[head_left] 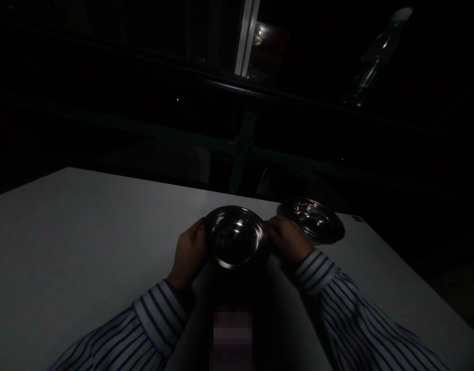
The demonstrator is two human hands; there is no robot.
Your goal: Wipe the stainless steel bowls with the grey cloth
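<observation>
2 hands' fingers (199, 233), partly hidden behind bowl (237, 239)

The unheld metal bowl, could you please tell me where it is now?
In the head view, that bowl is right of centre, at the far edge of the white table, just beside the right hand.

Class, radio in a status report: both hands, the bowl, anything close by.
Left hand and right hand on opposite sides of held bowl. Second bowl just beyond right hand, on white table.
</observation>
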